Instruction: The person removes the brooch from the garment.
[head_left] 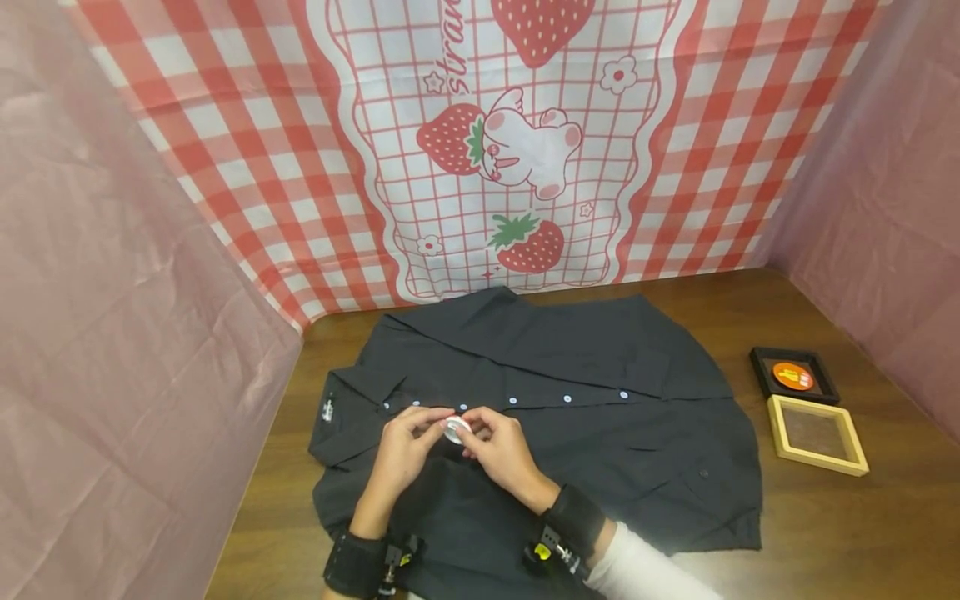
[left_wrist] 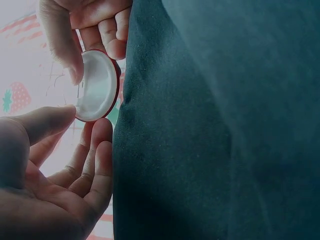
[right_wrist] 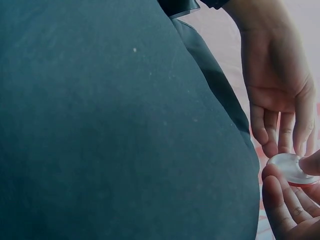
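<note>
A round pin badge (head_left: 456,430) with a white back and a red rim is held above a dark button shirt (head_left: 600,467). The left wrist view shows the back of the badge (left_wrist: 97,87), with a thin wire pin at its edge. My left hand (head_left: 405,450) pinches one edge between thumb and fingers. Opposite it, my right hand (head_left: 504,450) grips the other edge, its thumb (right_wrist: 310,164) lying over the white back in the right wrist view. The badge's front faces away and cannot be seen.
The shirt lies spread on a wooden table (head_left: 892,533), its collar at the left and white buttons along the middle. At the right are a black frame (head_left: 759,379) holding an orange round badge (head_left: 792,376) and a pale yellow frame (head_left: 817,462). A strawberry-print cloth (head_left: 517,167) hangs behind.
</note>
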